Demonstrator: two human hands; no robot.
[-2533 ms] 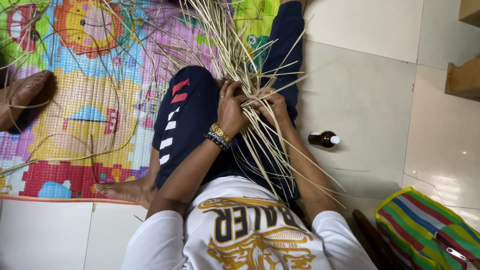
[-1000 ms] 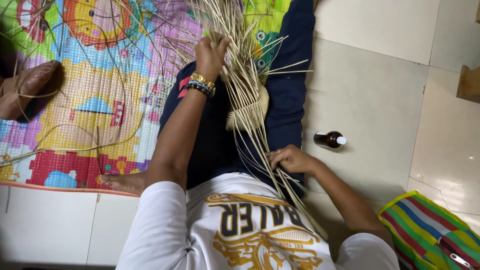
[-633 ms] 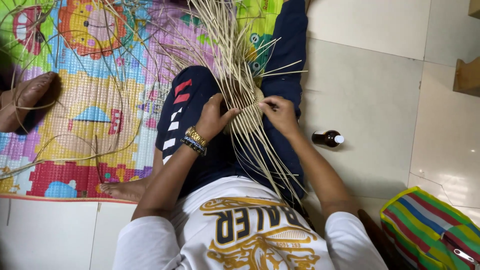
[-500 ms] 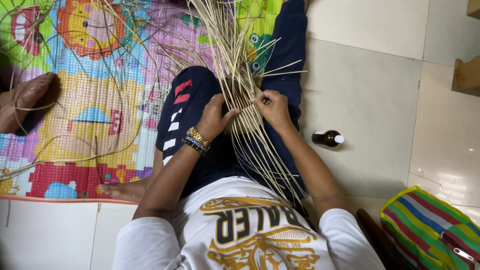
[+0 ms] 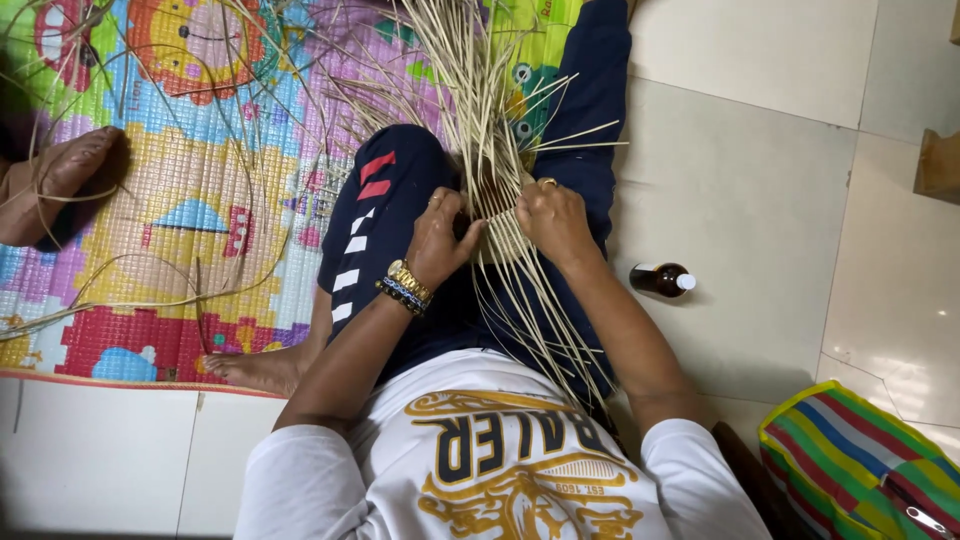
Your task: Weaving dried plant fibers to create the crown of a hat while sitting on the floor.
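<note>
Pale tan straw strips (image 5: 480, 110); multicoloured cartoon-print mat (image 5: 180, 180); navy trousers (image 5: 390, 220) with red-white marks; brown bottle (image 5: 662, 279), white cap.

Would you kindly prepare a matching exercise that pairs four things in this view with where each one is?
Things:
1. small dark brown glass bottle with a white cap
2. bright striped woven bag
3. colourful foam play mat
4. bundle of pale thin straw strands

Places:
A. bottom right corner of the view
B. fanning out over the lap, gripped by the left hand and right hand
C. lying on its side on the pale floor tiles, on the right-hand side of the leg
D. spread on the floor on the left-hand side

Pairs: 1-C, 2-A, 3-D, 4-B
</note>
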